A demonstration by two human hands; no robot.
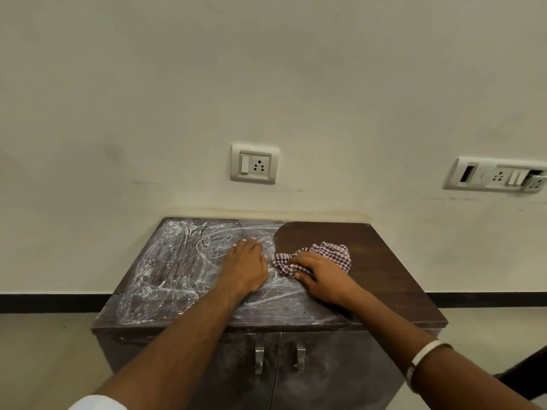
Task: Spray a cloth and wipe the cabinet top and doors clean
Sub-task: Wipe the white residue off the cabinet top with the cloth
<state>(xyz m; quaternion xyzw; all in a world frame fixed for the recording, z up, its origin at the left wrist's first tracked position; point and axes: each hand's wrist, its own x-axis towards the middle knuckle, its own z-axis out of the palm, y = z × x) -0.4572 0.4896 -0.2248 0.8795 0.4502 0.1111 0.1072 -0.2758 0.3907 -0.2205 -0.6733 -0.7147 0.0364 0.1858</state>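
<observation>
We're looking at soft, dim, even indoor light here, warm and slightly murky, with no hard glare anywhere. Faint shadow pools just under the fingers (245, 247) of the left hand (244, 269) and beneath the right hand (318, 276). Focus holds reasonably sharp around the fingertips, softening toward the bottom corners. We see wide-angle bending: the dark skirting line (53, 303) bows, and the wall (266, 69) dims toward the edges.

Cream wall (266, 69) with a single socket plate (255, 163), a wider switch panel (497, 174), black skirting (53, 303), pale floor (44, 365).
</observation>
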